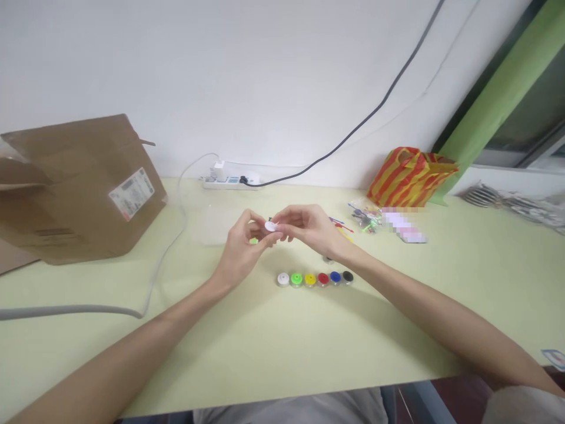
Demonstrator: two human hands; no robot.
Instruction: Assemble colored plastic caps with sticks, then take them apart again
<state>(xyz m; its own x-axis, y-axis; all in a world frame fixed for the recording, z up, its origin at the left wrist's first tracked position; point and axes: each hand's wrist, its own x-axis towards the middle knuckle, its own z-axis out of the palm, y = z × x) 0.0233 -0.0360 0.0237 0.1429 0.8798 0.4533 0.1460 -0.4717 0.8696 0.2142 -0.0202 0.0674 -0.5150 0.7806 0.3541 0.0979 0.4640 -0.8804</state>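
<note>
Both hands meet above the middle of the pale green table [273, 347]. My left hand [241, 250] and my right hand [309, 228] pinch a small white round cap [271, 225] between their fingertips. A bit of green shows under my left fingers; I cannot make out what it is. Just below the hands stands a row of several small pots [315, 278] with white, green, yellow, red, blue and black lids. Another small pot [327, 259] peeks out beneath my right wrist.
A brown cardboard box [79, 188] sits at the left. A white power strip [229, 181] with cables lies at the wall. A clear plastic container [216, 225], coloured sticks in a bag [364, 217] and a red-yellow striped bag [408, 175] lie behind the hands.
</note>
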